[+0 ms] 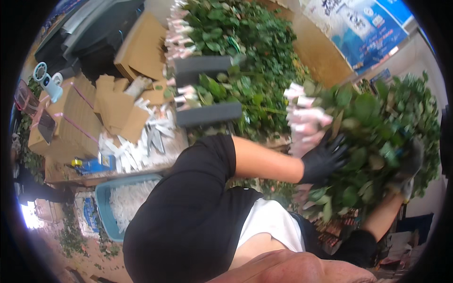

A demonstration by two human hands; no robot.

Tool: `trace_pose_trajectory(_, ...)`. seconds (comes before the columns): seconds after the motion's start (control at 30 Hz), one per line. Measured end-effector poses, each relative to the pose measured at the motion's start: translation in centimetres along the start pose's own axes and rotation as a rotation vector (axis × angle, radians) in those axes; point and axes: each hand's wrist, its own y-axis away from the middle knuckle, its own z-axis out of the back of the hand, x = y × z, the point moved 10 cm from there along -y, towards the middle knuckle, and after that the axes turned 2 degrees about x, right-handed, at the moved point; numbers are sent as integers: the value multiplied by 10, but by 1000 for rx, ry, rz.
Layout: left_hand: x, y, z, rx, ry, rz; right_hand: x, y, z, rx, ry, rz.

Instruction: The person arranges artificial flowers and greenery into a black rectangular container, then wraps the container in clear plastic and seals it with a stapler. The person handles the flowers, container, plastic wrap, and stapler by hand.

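Note:
A big bunch of leafy flower stems [363, 118], their heads in white and pink wraps, is at the right in front of me. My left hand [323, 160], in a black glove, presses into the leaves just behind the wrapped heads, its fingers partly spread over the stems. At the far right end, my right hand [409, 165], in a dark and grey glove, curls around the foliage. That hand is blurred and its fingertips are hidden by leaves. Beyond my left arm, more leafy stems [245, 33] with wrapped heads lie on the bench.
Two dark grey padded dividers [207, 114] stand among the stems. To the left are stacked cardboard sheets [78, 113], white wrap strips [127, 153], a blue tape dispenser [96, 164] and a small fan [49, 82]. A teal bin [106, 203] stands below the bench edge.

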Motion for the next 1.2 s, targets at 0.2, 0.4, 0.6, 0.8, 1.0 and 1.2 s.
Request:
trace_pose_trajectory(0.2, 219, -47, 239, -244, -439, 108, 105, -167, -277, 52, -77, 129)
trace_pose_trajectory(0.4, 382, -32, 386, -232, -671, -8, 148, -273, -511, 154, 133, 234)
trace_pose_trajectory(0.6, 611, 64, 422, 179, -757, 234, 113, -310, -795, 408, 604, 301)
trace_pose_trajectory(0.8, 727, 139, 227, 833, -789, 683, -133, -194, -923, 440, 861, -8)
trace_pose_trajectory(1.0, 735, 144, 252, 895, -755, 784, -88, -196, -897, 645, 384, -145)
trace_pose_trajectory(1.2, 662, 162, 291, 585, -926, 726, -100, -175, -681, 465, -207, -271)
